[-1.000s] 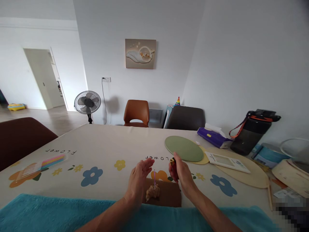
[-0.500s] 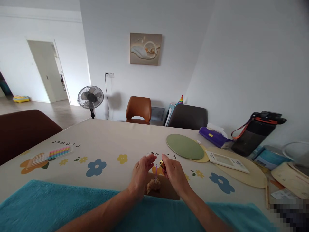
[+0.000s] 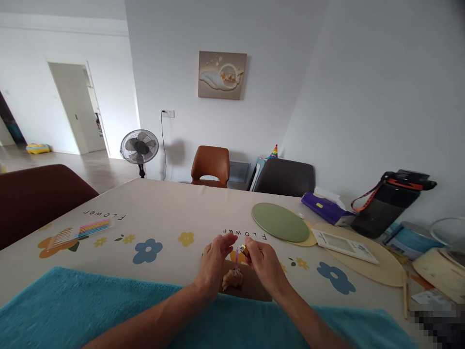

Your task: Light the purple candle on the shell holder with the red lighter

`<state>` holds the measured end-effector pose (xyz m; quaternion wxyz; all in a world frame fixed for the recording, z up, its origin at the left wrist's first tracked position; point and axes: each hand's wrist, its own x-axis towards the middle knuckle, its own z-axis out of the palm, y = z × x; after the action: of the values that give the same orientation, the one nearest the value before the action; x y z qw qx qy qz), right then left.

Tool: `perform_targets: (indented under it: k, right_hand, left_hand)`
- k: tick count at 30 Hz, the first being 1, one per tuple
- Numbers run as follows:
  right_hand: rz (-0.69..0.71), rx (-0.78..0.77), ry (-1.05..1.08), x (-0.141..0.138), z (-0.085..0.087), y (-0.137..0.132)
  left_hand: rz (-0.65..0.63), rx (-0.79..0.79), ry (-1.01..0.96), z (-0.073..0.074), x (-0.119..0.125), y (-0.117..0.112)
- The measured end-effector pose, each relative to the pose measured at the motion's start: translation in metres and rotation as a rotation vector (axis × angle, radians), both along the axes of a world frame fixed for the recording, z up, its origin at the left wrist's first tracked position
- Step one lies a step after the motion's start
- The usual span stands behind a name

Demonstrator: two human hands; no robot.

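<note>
A thin purple candle point(image 3: 237, 258) stands upright in a small, lumpy brown piece of food point(image 3: 232, 279), perhaps a pastry, on a brown board point(image 3: 254, 289) near the table's front edge. My right hand point(image 3: 263, 259) is closed around a lighter point(image 3: 244, 250), its metal end pointing at the candle's top from the right. Whether a flame burns there is too small to tell. On the candle's left, my left hand point(image 3: 215, 261) is held up with its fingers stretched out and slightly cupped, holding nothing.
A blue towel point(image 3: 109, 305) covers the front edge. At left lies a pack of coloured candles point(image 3: 94, 226). To the right are a green placemat point(image 3: 279, 223), a purple tissue pack point(image 3: 325, 208), a white frame-like item point(image 3: 347, 245) and a black bottle point(image 3: 388, 203). A fan point(image 3: 140, 147) stands behind.
The view has shifted slightly, so the scene sits a little further right. Both hands keep their places around the candle, with the lighter's end still by its top.
</note>
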<state>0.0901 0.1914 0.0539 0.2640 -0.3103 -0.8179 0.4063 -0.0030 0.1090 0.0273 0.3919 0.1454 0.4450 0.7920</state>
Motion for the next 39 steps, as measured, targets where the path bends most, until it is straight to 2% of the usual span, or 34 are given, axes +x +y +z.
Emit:
perform_targets:
  k: [5, 10, 19, 21, 24, 28, 30, 34, 39]
  right_hand:
    - [0.024, 0.040, -0.060, 0.001, 0.000, 0.001]
    - [0.016, 0.073, -0.073, 0.003, -0.001, 0.003]
    - [-0.001, -0.010, -0.038, 0.005, 0.001, 0.004]
    - [-0.027, -0.077, 0.002, 0.005, 0.000, 0.007]
    - [-0.118, -0.289, 0.081, 0.004, -0.005, 0.018]
    - [-0.311, -0.617, 0.262, 0.009, -0.017, 0.050]
    - [-0.374, -0.733, 0.364, 0.013, -0.023, 0.067]
    - [-0.397, -0.786, 0.518, 0.019, -0.032, 0.084]
    - [-0.473, -0.731, 0.435, 0.017, -0.036, 0.080]
  left_hand:
    - [-0.002, 0.014, 0.007, -0.002, -0.001, 0.001]
    - [-0.011, -0.007, 0.030, 0.003, 0.000, -0.003]
    - [-0.020, 0.001, 0.040, 0.009, 0.002, -0.007]
    - [-0.025, 0.001, 0.044, 0.009, 0.002, -0.007]
    - [-0.030, -0.011, 0.054, 0.008, 0.001, -0.008]
    - [-0.042, -0.034, 0.045, 0.008, 0.001, -0.010]
    - [-0.041, -0.039, 0.038, 0.011, 0.002, -0.010]
    - [-0.024, -0.049, 0.006, 0.016, 0.004, -0.010]
    - [-0.029, -0.068, 0.002, 0.010, 0.004, -0.009]
